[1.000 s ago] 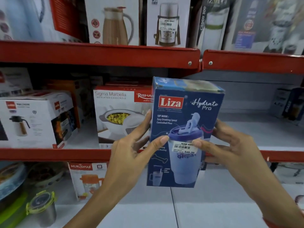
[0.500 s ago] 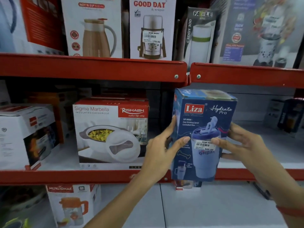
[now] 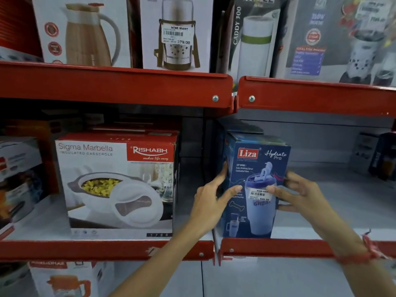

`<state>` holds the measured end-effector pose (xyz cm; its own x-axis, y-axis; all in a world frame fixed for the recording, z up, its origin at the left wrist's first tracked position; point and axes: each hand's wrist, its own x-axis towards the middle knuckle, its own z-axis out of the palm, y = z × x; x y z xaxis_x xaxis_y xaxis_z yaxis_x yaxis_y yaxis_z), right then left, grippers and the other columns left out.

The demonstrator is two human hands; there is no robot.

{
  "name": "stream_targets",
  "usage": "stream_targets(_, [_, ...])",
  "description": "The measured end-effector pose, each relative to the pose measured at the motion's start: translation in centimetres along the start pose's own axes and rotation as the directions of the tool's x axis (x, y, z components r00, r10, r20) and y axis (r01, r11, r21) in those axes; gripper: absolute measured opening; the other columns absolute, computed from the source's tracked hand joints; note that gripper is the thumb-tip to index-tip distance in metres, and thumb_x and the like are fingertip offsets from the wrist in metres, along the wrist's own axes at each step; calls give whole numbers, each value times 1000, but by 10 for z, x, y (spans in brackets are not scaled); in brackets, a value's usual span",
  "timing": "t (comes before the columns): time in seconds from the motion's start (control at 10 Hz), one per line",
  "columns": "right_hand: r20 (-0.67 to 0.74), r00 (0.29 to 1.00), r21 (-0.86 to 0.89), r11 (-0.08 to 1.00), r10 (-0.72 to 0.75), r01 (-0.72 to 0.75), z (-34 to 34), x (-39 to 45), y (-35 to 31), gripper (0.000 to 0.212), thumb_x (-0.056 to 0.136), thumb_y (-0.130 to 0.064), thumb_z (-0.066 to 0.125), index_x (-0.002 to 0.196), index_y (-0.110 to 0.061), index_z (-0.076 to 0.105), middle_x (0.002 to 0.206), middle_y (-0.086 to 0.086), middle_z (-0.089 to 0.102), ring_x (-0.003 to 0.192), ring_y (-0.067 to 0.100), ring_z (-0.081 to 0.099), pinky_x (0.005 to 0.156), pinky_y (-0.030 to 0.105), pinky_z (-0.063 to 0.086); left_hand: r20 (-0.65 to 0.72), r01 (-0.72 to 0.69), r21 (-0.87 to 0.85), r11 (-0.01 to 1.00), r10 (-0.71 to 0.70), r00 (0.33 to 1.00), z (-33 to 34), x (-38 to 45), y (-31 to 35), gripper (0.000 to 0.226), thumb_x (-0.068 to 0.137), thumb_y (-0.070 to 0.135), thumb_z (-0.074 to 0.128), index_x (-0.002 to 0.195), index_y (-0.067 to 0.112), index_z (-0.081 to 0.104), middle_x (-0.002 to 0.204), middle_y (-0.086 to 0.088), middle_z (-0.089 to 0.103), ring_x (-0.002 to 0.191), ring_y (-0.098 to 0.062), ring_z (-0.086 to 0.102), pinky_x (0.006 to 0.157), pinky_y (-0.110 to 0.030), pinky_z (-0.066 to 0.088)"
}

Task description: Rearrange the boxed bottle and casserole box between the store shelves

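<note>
1. On the middle shelf [image 3: 353, 211] of the right-hand bay, seen from the head camera, the boxed bottle [image 3: 257, 185] stands upright at the front left corner. Its base sits just behind the red shelf lip [image 3: 278, 246].
2. Box face: blue, printed "Liza" and "Hydrate Pro", with a picture of a lidded tumbler. A white price label [image 3: 260, 195] is stuck on the front.
3. Left hand [image 3: 211, 202]: closed around the left front edge of the boxed bottle. The thumb lies across the front face and the fingers run up the left side panel.
4. Right hand [image 3: 300, 196]: closed around the right front edge of the same box. The thumb presses on the front face next to the price label and the fingers wrap the right side. A red thread band [image 3: 364, 252] circles this wrist.
5. Casserole box [image 3: 120, 185]: upright on the middle shelf of the left-hand bay, well apart from both hands. Its front reads "Sigma Marbella Insulated Casserole" and "Rishabh". A dark gap and the shelf joint lie between it and the boxed bottle.
6. Upper shelf [image 3: 115, 86]: carries a jug box [image 3: 85, 31], a flask box [image 3: 175, 33] with a "Nine Mart" sticker, and a "Caddy 300" box [image 3: 252, 39].
7. Lower shelf, left: another jug box [image 3: 64, 279], partly cut off by the frame edge.
</note>
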<state>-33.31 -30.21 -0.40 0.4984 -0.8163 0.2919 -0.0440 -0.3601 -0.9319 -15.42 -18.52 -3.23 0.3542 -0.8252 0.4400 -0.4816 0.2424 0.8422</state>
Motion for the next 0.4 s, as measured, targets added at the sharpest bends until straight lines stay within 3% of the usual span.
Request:
stream_targets(0.2, [14, 1000, -42, 999, -27, 28, -1, -1, 3, 33, 83, -10, 70, 112, -23, 63, 116, 8, 71, 106, 29, 67, 57, 22, 62, 0, 31, -9, 999, -31, 1000, -1, 2, -5, 74, 76, 59, 55, 142, 48, 25, 129, 1, 65, 107, -14, 68, 85, -46, 60])
stream_targets(0.3, [-14, 1000, -109, 994, -9, 7, 1, -7, -3, 49, 79, -18, 74, 124, -26, 57, 128, 8, 66, 101, 23, 68, 71, 34, 62, 11, 10, 11, 1000, -10, 1000, -4, -3, -4, 76, 78, 57, 56, 145, 41, 24, 133, 2, 62, 110, -10, 65, 88, -42, 59])
stream_targets(0.4, [-191, 960, -573, 817, -203, 59, 5, -23, -18, 78, 68, -49, 74, 138, -29, 48, 131, 0, 66, 107, 27, 68, 87, 45, 57, -87, -33, 95, 995, 42, 995, -11, -15, 4, 71, 85, 47, 57, 146, 31, 27, 138, 13, 51, 108, 7, 56, 87, -10, 51])
